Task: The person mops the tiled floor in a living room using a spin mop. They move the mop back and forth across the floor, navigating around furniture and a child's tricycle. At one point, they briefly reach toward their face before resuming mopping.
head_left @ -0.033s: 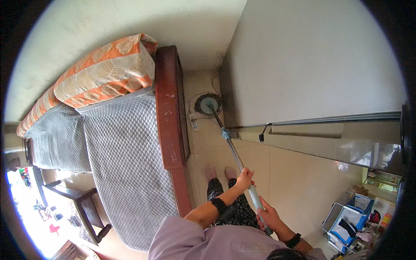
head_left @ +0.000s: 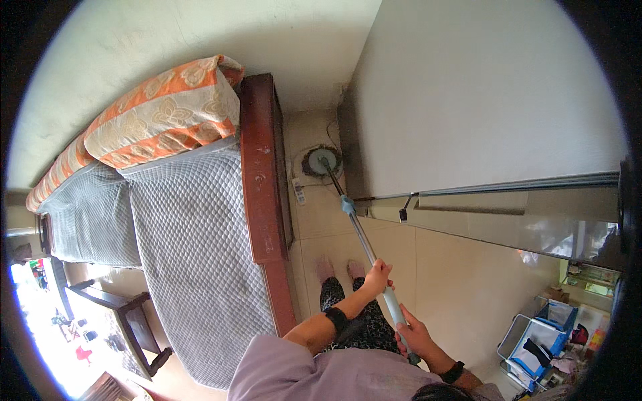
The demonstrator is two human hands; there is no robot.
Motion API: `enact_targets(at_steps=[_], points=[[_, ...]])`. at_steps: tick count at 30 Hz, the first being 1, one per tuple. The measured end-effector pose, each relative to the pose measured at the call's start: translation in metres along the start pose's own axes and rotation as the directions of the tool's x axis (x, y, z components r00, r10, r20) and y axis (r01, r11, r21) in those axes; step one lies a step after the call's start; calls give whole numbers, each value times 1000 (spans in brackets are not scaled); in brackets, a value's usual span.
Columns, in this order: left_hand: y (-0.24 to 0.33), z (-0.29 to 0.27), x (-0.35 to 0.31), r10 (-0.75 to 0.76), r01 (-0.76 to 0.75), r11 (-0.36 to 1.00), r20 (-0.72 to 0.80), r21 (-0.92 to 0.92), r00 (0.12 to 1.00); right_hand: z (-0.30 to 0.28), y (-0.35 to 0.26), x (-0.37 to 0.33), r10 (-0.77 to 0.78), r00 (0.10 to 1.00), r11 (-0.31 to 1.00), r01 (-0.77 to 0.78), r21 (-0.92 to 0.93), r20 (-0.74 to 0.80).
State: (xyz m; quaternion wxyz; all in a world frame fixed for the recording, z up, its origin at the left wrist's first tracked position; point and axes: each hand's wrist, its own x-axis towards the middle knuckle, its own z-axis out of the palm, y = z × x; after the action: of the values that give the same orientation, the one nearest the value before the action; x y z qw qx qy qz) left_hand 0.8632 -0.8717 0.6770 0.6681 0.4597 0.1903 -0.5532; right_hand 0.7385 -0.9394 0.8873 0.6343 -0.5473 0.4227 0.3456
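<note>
A long-handled mop (head_left: pixel 362 235) slants away from me across the tiled floor. My left hand (head_left: pixel 377 277) is wrapped round the metal pole just above the pale grip. Lower down, my right hand (head_left: pixel 414 336) closes round the grip near its end. At the far end, the round mop head (head_left: pixel 322 162), pale disc on top with a dark fringe, lies flat on the floor in the corner between the sofa and the big grey cabinet. A white power strip (head_left: pixel 299 191) with a cable lies on the floor beside it.
On the left stands a sofa with a grey quilted cover (head_left: pixel 200 247), a red-brown wooden arm (head_left: pixel 261 174) and an orange patterned cushion (head_left: pixel 167 113). The tall grey cabinet or appliance (head_left: pixel 488 100) borders the right. A blue-framed rack (head_left: pixel 538 341) holds things at lower right.
The mop head stays in the corner, with only a very slight shift. Both hands keep their hold on the pole.
</note>
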Motion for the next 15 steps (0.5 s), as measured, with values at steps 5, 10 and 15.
enact_targets(at_steps=[5,10,15], points=[[38,2,-14,150,-155,975,46,161,988,8,-2,3,-86,996,996,86,23,-3],[66,-6,11,289,-288,918,35,273,957,12,-4,32,-230,973,969,229,92,1],[88,-44,79,241,-190,874,-61,447,969,22,-26,112,-190,980,918,157,366,57]])
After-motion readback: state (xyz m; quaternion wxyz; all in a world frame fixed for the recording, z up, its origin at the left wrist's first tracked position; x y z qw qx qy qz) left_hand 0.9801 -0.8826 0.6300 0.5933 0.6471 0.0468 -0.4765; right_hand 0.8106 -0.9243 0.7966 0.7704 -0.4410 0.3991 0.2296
